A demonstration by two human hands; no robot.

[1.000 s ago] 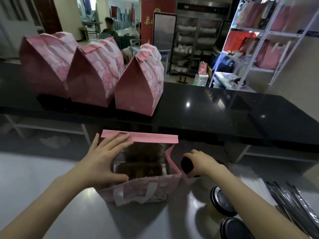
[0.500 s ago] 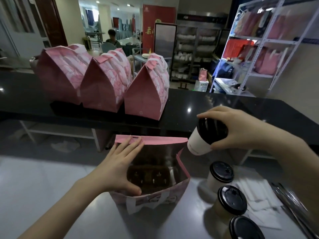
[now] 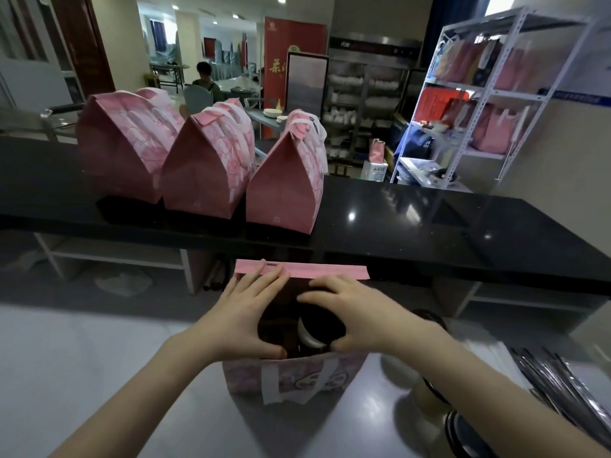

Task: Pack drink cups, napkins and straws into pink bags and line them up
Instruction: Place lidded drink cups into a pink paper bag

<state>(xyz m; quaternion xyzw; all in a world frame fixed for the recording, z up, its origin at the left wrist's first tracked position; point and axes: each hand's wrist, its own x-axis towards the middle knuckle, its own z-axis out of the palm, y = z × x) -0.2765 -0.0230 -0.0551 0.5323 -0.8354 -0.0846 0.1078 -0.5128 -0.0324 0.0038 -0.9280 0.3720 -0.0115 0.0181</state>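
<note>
— Why hold the bag like that?

— Keeps the mouth wide. Left hand point(image 3: 243, 320) spread across the open pink bag point(image 3: 297, 380), fingers straight to the far flap, thumb on the near rim. Probably stops the soft walls folding in.

— And the other?

— Right hand point(image 3: 358, 312) curled over the black lid of a cup point(image 3: 312, 333), gripping from above, just beside the left thumb. Partly down inside the bag, under both palms. Cannot tell whether touching the bottom yet.

— More to pack?

— Looks so. More lidded cups point(image 3: 426, 399) just beside the right forearm, wrapped straws point(image 3: 558, 385) further right. Between them what look like napkins point(image 3: 489, 355), too blurred to be sure.

— Finished ones?

— Three closed bags point(image 3: 205, 166) beyond both hands, in a row on the black bench point(image 3: 429, 219), close together. Room beside the row, ahead of the right hand, likely meant for this one.

— Surface? Room?

— Glossy grey bench point(image 3: 99, 375) under both wrists. Beyond the right hand, a white rack point(image 3: 486, 90) with more pink bags. Far beyond the left hand, a seated person point(image 3: 204, 81).
</note>
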